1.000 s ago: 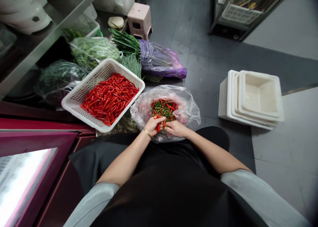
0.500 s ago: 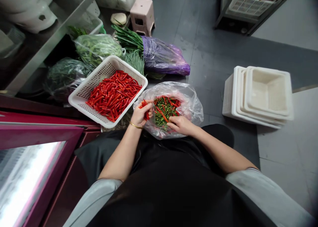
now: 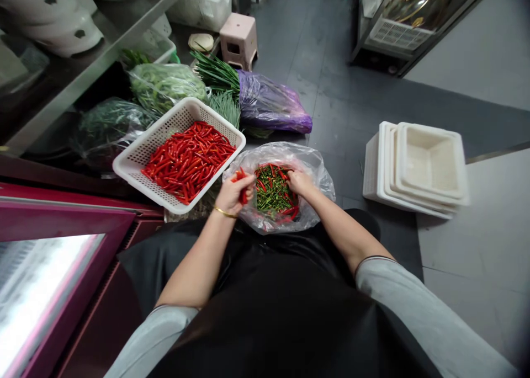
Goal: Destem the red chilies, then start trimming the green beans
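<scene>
White plastic forms the perforated basket, which sits tilted to the left of the clear plastic bag and holds a broad heap of red chillies. The heap lies toward the basket's right and lower sides, leaving its upper left wall bare. The bag stands open in front of the black apron, its crumpled rim spread around a mix of green stems and more red chillies, some of them along the bag's inner edge.

The left hand, with a gold bracelet at its wrist, is closed around a small bunch of red chillies, held at the bag's left rim near the basket. The right hand reaches into the bag from the right, fingers bent at the edge of the mix; whether they grip anything cannot be told.

Behind the basket, a clear bag of pale green vegetables lies beside a clear bag of darker greens. A purple bag wraps long green stalks, whose ends stick out on its left. Well apart on the right, a stack of white baskets stands nested on the floor.
</scene>
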Demonstrator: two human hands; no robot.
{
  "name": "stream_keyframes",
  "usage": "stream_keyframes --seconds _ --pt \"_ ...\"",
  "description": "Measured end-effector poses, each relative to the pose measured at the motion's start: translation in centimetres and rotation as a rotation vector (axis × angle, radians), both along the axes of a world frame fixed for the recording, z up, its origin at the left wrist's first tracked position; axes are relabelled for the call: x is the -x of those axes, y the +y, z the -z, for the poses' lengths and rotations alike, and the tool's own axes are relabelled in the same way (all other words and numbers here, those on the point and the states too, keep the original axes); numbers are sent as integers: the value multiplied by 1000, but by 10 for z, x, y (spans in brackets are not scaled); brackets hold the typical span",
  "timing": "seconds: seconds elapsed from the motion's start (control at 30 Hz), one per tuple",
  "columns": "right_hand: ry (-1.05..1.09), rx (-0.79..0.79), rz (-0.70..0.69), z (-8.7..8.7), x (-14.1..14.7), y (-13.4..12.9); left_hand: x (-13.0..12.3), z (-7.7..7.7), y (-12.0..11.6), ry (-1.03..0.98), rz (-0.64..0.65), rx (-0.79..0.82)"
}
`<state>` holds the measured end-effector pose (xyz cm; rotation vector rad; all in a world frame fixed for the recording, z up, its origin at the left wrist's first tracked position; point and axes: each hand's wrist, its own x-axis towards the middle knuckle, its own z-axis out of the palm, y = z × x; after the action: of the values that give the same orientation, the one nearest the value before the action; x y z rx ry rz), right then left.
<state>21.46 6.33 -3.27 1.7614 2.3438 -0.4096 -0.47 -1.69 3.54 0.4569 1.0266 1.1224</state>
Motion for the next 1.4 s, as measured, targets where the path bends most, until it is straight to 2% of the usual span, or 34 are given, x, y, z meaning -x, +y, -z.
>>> stream_keyframes --seconds 0.1,0.2,0.3,0.4,0.47,0.53,0.63,0.7,0.77,0.83,0.87,0.93,0.97,1.07,1.17,1.27,1.33,1.4 --pt "188 44 36 10 -8 -15 -37 37 0 75 75 79" --pt "592 215 200 10 -1 -48 -57 65 -1 224 143 63" --pt "985 499 314 1 6 -73 -57 80 1 380 163 -18" --pt "1138 687 308 -10 1 -73 -47 79 3 511 212 -172" --pt "1098 660 282 -14 -5 -66 -41 71 2 598 324 -293" --pt "1032 548 212 -14 -8 -60 -38 61 -2 652 431 -391" --pt "1046 408 158 -9 2 -64 -39 51 -7 612 461 -413" --pt "1051 267 218 -8 14 -72 -40 49 -9 490 445 -339" --pt "970 19 199 -13 23 -81 -37 51 -9 355 369 -218" --pt "824 -190 38 -20 24 -86 -31 55 -5 262 232 -87" --pt "742 -238 -55 -24 21 -86 -27 57 -2 229 149 -29" --pt "556 -197 -203 -27 10 -78 -18 59 3 167 50 61" --pt "445 -152 -230 -26 5 -70 -15 59 5 129 51 93" --pt "134 -88 -165 -12 -7 -31 -12 57 8 18 161 159" --pt "-10 -86 -67 0 -10 8 -16 54 6 -85 216 176" --pt "73 -93 -39 -3 -15 22 -22 54 5 -96 196 131" --pt "289 -121 4 -11 -20 13 -27 57 6 9 159 66" --pt "589 -62 74 -19 -23 -5 -34 60 7 163 133 -23"
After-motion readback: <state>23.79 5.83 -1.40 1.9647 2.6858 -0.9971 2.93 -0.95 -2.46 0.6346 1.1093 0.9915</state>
